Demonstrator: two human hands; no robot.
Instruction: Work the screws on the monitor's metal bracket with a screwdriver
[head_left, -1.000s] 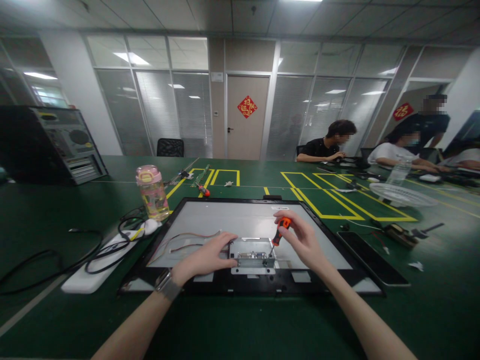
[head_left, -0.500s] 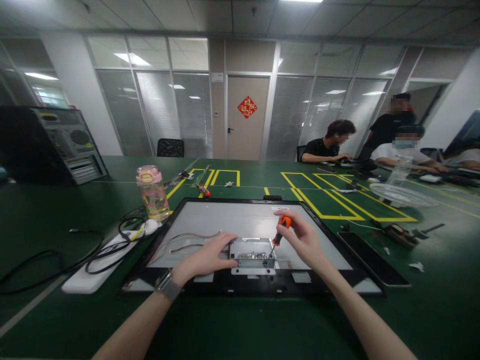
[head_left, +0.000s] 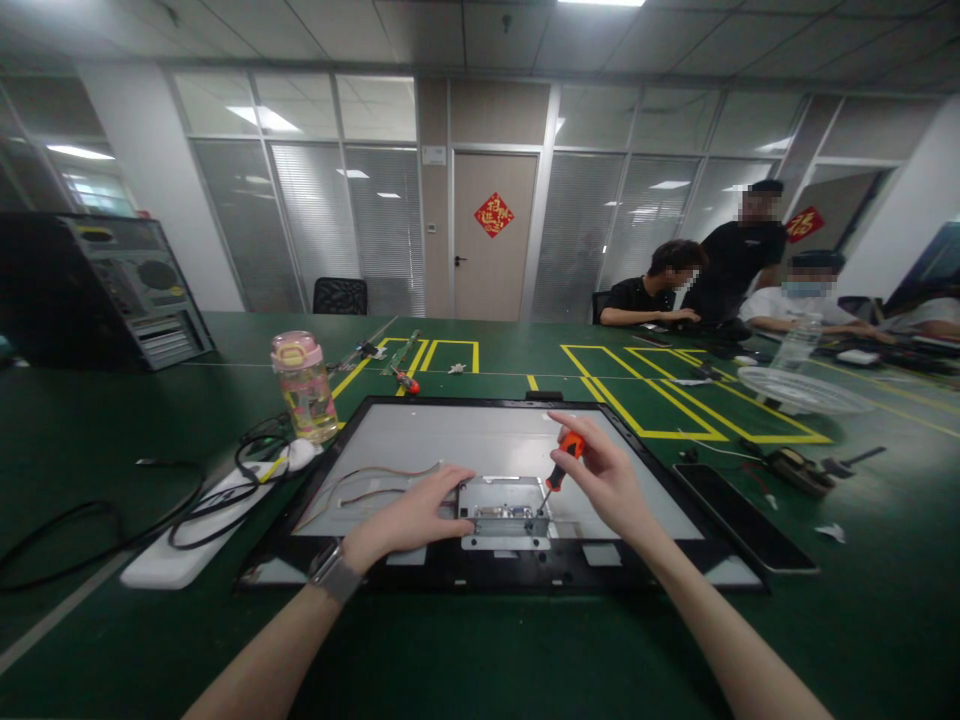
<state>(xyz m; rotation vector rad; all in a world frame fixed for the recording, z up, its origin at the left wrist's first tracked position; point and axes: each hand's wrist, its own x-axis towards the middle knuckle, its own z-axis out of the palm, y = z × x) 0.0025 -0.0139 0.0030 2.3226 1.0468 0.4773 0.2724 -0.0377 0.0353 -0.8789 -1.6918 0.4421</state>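
Observation:
An orange-and-black screwdriver [head_left: 564, 458] is pinched in my right hand [head_left: 609, 482], its shaft slanting down to the left. The tip meets the right part of a metal bracket [head_left: 491, 492], where small screws and connectors show. My left hand [head_left: 420, 512] grips the bracket's left side, thumb at the near part and fingers along the far edge. Under the bracket lies a black-framed display panel [head_left: 435, 432] with its pale back facing up. Thin wires [head_left: 375, 492] run across the panel left of the bracket.
A power strip [head_left: 187, 540] with black cables and a pink-lidded bottle [head_left: 306, 385] stand left. A phone [head_left: 742, 515] lies right of the panel. Beyond it is another screwdriver [head_left: 407, 382]. A computer case [head_left: 97, 290] stands far left; several people sit or stand far right.
My hands, the screwdriver and the bracket stay almost in place. In the background, the standing person in black has shifted left and leans toward the seated person.

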